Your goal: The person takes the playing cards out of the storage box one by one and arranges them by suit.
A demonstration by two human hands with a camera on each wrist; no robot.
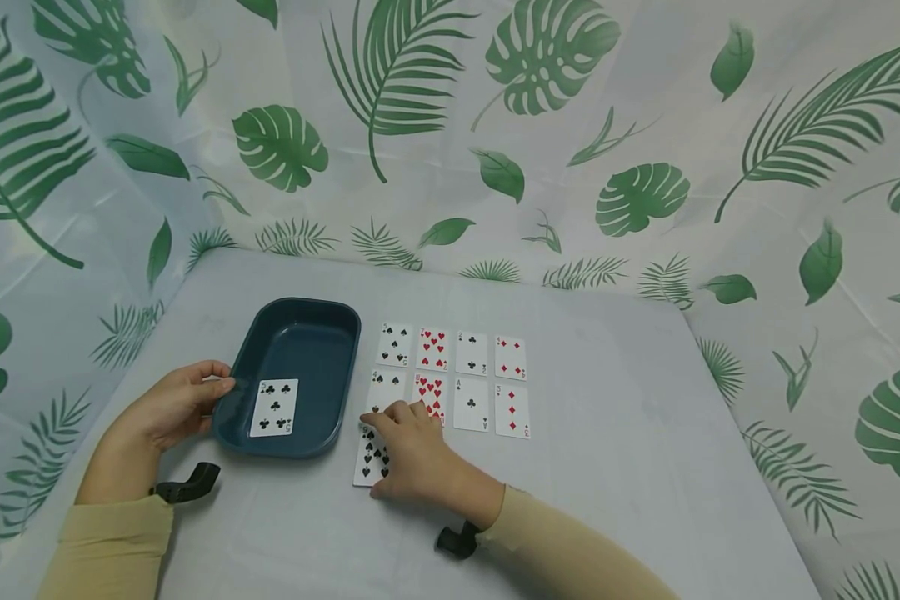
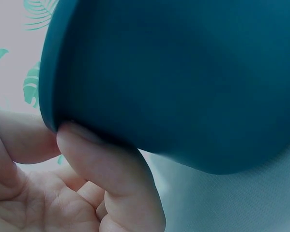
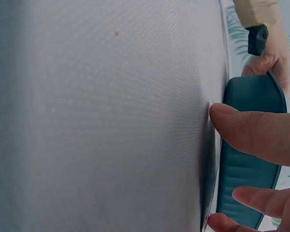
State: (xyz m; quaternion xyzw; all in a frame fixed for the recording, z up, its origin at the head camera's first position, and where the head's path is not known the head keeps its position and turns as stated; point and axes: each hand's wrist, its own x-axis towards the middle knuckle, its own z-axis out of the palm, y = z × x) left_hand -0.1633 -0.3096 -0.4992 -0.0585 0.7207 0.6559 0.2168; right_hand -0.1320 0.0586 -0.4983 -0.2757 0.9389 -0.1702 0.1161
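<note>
My left hand (image 1: pixel 172 408) pinches the left rim of a dark blue tray (image 1: pixel 311 346), thumb (image 2: pixel 106 162) inside the wall. A five of clubs (image 1: pixel 274 408) lies face up in the tray near its front. Right of the tray, my right hand (image 1: pixel 423 458) holds a black spade card (image 1: pixel 367 462) by its edges, the thumb at the near edge and fingers at the far edge. The hand hides part of that card and overlaps the four of spades (image 1: pixel 384 385) and a many-pip heart card (image 1: pixel 429 390). In the right wrist view the spade card (image 3: pixel 210 169) appears nearly edge-on.
Face-up cards lie in two rows, including a five of spades (image 1: pixel 394 343), seven of hearts (image 1: pixel 433 348), two of clubs (image 1: pixel 471 352), four of diamonds (image 1: pixel 511 357), ace of clubs (image 1: pixel 471 404) and three of diamonds (image 1: pixel 512 410). A leaf-printed curtain (image 1: pixel 540 158) surrounds the white tabletop (image 1: pixel 630 467).
</note>
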